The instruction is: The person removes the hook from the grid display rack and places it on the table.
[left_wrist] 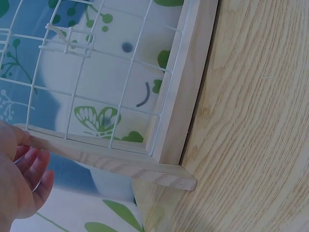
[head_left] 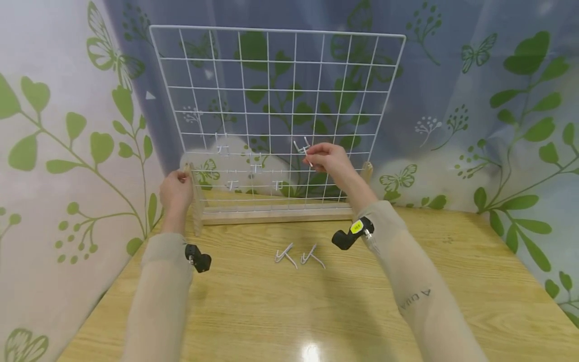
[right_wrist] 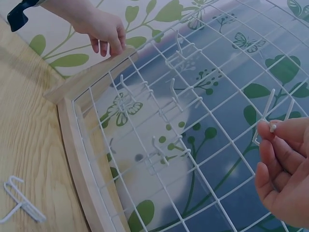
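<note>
My right hand (head_left: 329,160) pinches a white wire hook (head_left: 302,146) between thumb and fingertips, in front of the white wire grid panel (head_left: 268,88). In the right wrist view the hook's prongs (right_wrist: 269,104) stick up past the fingertips, overlapping the grid. My left hand (head_left: 176,193) holds the top of the left upright (left_wrist: 91,157) of the wooden stand at the grid's side. Several white hooks hang on the lower grid, among them one at upper left (head_left: 223,150) and one at lower right (head_left: 278,185). Two loose hooks (head_left: 286,255) (head_left: 312,256) lie on the table.
The wooden stand's front rail (head_left: 276,216) runs along the grid's foot on the wood-grain table (head_left: 244,301). Its right upright (head_left: 367,172) stands behind my right forearm. A leaf-patterned curtain (head_left: 452,100) hangs close behind and at both sides.
</note>
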`<control>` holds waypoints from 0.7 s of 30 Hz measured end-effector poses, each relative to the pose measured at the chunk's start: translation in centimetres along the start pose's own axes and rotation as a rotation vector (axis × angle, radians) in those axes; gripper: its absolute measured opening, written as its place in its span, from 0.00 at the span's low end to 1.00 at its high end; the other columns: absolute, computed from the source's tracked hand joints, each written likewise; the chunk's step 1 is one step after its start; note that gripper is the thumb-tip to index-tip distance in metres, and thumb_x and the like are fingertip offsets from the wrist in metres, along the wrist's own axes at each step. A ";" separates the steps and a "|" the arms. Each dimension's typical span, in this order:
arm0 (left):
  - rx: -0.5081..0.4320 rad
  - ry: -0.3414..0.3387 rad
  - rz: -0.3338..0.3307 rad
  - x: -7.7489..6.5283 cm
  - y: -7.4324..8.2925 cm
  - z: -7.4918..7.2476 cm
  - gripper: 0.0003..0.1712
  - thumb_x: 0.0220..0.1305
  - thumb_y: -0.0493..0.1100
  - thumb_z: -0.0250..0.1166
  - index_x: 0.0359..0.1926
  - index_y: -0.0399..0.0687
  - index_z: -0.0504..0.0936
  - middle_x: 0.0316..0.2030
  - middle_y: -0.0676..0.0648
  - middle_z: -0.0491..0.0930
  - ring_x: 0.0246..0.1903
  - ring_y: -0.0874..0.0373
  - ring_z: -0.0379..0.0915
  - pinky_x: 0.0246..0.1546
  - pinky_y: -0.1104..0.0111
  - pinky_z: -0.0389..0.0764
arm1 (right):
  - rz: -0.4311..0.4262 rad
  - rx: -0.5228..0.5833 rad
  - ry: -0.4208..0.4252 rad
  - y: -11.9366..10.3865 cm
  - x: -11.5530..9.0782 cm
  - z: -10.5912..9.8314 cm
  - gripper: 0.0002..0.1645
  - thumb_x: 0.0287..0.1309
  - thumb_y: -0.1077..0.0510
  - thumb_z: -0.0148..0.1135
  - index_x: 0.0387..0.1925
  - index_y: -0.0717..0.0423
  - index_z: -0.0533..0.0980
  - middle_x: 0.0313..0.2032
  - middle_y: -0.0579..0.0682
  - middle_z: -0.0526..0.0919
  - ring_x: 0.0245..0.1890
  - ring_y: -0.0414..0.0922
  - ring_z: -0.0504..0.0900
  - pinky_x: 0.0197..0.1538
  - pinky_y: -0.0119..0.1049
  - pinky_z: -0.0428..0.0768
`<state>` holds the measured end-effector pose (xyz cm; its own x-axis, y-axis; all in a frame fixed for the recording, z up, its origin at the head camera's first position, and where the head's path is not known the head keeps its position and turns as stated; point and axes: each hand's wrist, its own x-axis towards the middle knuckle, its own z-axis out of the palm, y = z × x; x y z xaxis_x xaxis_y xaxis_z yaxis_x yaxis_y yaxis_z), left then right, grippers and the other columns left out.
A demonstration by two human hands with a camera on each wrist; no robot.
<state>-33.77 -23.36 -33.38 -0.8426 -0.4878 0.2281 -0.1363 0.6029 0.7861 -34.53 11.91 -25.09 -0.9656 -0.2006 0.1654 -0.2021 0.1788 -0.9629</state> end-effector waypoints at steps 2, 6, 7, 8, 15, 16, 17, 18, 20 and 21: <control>-0.003 0.004 0.003 -0.1 0.0 0.0 0.19 0.68 0.46 0.48 0.51 0.37 0.74 0.46 0.37 0.76 0.46 0.41 0.71 0.48 0.52 0.69 | -0.005 -0.009 -0.010 0.3 -0.3 -0.3 0.12 0.59 0.66 0.56 0.45 0.68 0.72 0.29 0.44 0.81 0.36 0.43 0.79 0.35 0.29 0.73; -0.001 0.004 0.004 0.0 0.1 0.0 0.19 0.68 0.45 0.47 0.51 0.37 0.74 0.46 0.37 0.76 0.46 0.41 0.71 0.48 0.52 0.69 | -0.011 -0.023 -0.024 1.2 -0.9 -0.9 0.12 0.59 0.66 0.57 0.44 0.68 0.72 0.28 0.44 0.82 0.33 0.41 0.78 0.35 0.29 0.73; -0.002 0.004 0.003 0.0 0.1 0.0 0.19 0.68 0.45 0.47 0.51 0.37 0.74 0.46 0.37 0.76 0.46 0.41 0.71 0.48 0.52 0.68 | -0.007 -0.025 -0.029 1.5 -1.1 -1.0 0.12 0.59 0.66 0.57 0.44 0.68 0.72 0.28 0.44 0.82 0.32 0.40 0.78 0.35 0.29 0.73; -0.003 0.004 0.003 0.0 0.1 0.0 0.19 0.68 0.45 0.47 0.51 0.37 0.74 0.46 0.37 0.76 0.46 0.41 0.71 0.48 0.52 0.68 | 0.000 -0.024 -0.034 1.7 -1.2 -1.1 0.12 0.59 0.66 0.57 0.44 0.68 0.72 0.28 0.44 0.82 0.31 0.39 0.77 0.34 0.28 0.73; -0.005 0.004 0.001 -0.2 0.3 -0.1 0.19 0.68 0.45 0.47 0.51 0.37 0.74 0.46 0.37 0.76 0.47 0.41 0.71 0.49 0.52 0.68 | 0.020 -0.059 -0.093 3.7 -2.7 -2.2 0.16 0.59 0.66 0.57 0.48 0.73 0.71 0.28 0.42 0.82 0.33 0.37 0.79 0.37 0.28 0.75; -0.006 0.003 0.000 -0.2 0.3 -0.1 0.19 0.68 0.45 0.47 0.51 0.37 0.74 0.46 0.37 0.76 0.47 0.41 0.71 0.49 0.52 0.68 | 0.021 -0.066 -0.099 4.0 -2.9 -2.4 0.16 0.59 0.66 0.56 0.48 0.73 0.71 0.28 0.42 0.82 0.34 0.38 0.79 0.38 0.29 0.76; -0.009 0.001 -0.002 -0.1 0.2 -0.1 0.19 0.68 0.45 0.47 0.51 0.37 0.74 0.46 0.38 0.76 0.47 0.41 0.71 0.49 0.53 0.68 | 0.024 -0.073 -0.104 4.3 -3.1 -2.5 0.16 0.59 0.66 0.56 0.47 0.73 0.71 0.29 0.43 0.83 0.34 0.38 0.79 0.38 0.30 0.76; -0.012 0.000 -0.004 -0.1 0.2 -0.1 0.19 0.68 0.45 0.48 0.51 0.37 0.74 0.46 0.38 0.76 0.47 0.41 0.71 0.49 0.53 0.68 | 0.027 -0.079 -0.109 4.7 -3.4 -2.7 0.16 0.59 0.66 0.56 0.48 0.73 0.71 0.29 0.43 0.83 0.34 0.39 0.79 0.39 0.30 0.76; -0.017 0.003 -0.006 -0.1 0.1 0.0 0.19 0.68 0.44 0.48 0.51 0.37 0.74 0.46 0.38 0.76 0.47 0.41 0.71 0.49 0.53 0.68 | 0.031 -0.094 -0.116 5.4 -3.8 -3.0 0.16 0.59 0.66 0.57 0.47 0.73 0.71 0.30 0.44 0.83 0.35 0.40 0.80 0.40 0.32 0.76; -0.018 0.006 -0.007 -0.1 0.1 0.0 0.18 0.68 0.44 0.49 0.51 0.37 0.74 0.46 0.37 0.76 0.47 0.41 0.71 0.49 0.53 0.69 | 0.031 -0.100 -0.122 5.8 -4.0 -3.2 0.17 0.59 0.66 0.57 0.47 0.74 0.71 0.31 0.45 0.83 0.35 0.41 0.80 0.41 0.33 0.76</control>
<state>-33.71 -23.24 -33.28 -0.8387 -0.4955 0.2259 -0.1324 0.5879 0.7980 -32.38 16.80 -30.60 -0.9459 -0.3079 0.1027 -0.1933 0.2804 -0.9402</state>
